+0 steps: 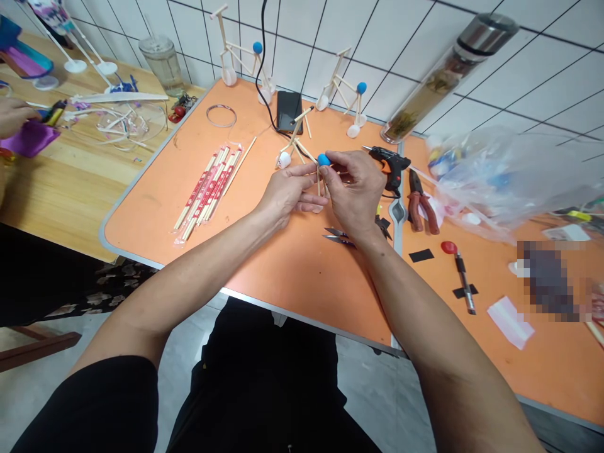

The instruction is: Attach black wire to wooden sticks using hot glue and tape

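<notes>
A small bicycle model made of wooden sticks (306,151) is held between my two hands above the orange table. My left hand (283,192) has its fingers around the lower sticks, with part of the frame hidden behind them. With thumb and fingers, my right hand (356,189) pinches a blue ball (323,160) at the top of the model's near end. A white round piece (284,160) shows at the other end. Two similar stick bicycles, one at the back left (236,51) and another nearer the middle (338,82), stand by the tiled wall with blue balls on them.
Wrapped chopsticks (207,192) lie to the left, a phone (289,112) and black cable behind. Right of my hands are a glue gun (389,167), pliers (419,204), scissors (337,236) and a tall bottle (443,82). Another person's hand (16,116) works at the left table.
</notes>
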Demonstrator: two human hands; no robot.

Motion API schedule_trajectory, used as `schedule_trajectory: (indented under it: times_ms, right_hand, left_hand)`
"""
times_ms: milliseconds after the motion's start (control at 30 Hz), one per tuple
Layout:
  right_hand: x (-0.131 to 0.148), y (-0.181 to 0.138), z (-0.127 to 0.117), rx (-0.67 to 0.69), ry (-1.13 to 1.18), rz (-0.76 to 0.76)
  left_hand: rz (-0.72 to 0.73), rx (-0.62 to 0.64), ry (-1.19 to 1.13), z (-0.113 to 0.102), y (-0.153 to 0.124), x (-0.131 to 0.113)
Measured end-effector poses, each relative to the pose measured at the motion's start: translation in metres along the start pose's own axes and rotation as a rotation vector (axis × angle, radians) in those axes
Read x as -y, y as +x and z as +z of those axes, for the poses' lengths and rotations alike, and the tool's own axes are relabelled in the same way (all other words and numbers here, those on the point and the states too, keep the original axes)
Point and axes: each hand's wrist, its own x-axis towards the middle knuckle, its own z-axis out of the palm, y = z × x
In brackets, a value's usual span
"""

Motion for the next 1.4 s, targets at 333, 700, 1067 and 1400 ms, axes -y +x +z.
schedule_trajectory:
  times_ms: [333, 700, 1067, 1400]
  right_hand:
    - [0.002, 0.0, 0.0, -0.013, -0.007, -0.003]
    - [-0.002, -0.003, 0.002, 0.023, 0.01, 0.029]
    - [-0.005, -0.006, 0.006, 0.022, -0.066, 0.065]
    - [-0.008, -0.011, -0.002, 0.055, -0.071, 0.096]
  left_hand:
    - [0.008, 0.001, 0.002, -0.001, 0.001, 0.001]
    - [0.023, 0.009, 0.024, -0.002, 0.003, 0.002]
    - [0.012, -0.012, 0.021, 0.0, -0.001, 0.0]
    - [0.008, -0.009, 0.017, -0.002, 0.0, 0.001]
